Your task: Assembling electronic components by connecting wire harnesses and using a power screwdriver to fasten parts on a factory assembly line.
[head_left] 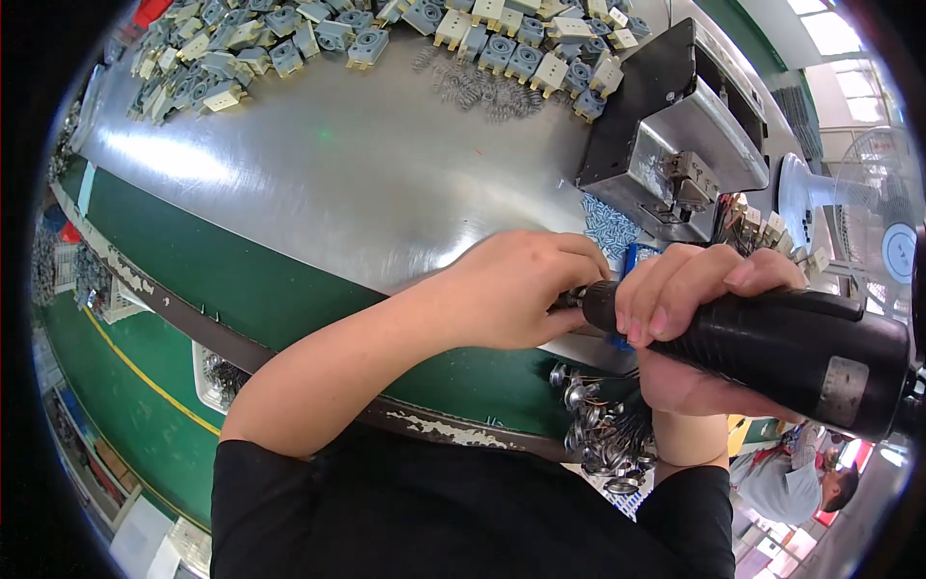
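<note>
My right hand (690, 299) is wrapped round a black electric screwdriver (781, 352), which lies almost level with its tip pointing left. My left hand (531, 289) is closed at that tip, its fingers curled at the silvery bit (571, 297). Whatever sits inside those fingers is hidden behind the hand. A heap of small silvery screws (610, 228) lies just beyond the two hands. Partly covered by my right hand, a blue piece (631, 259) shows beside the screws. Below the screwdriver hangs a bunch of round metal parts with dark wires (598, 425).
A dark metal box-shaped machine (666, 125) stands at the right of the metal tabletop (386, 154). Many grey and cream housings (367, 46) and loose springs (492, 92) line the far side. A fan (892, 246) stands far right; another person (786, 487) sits lower right.
</note>
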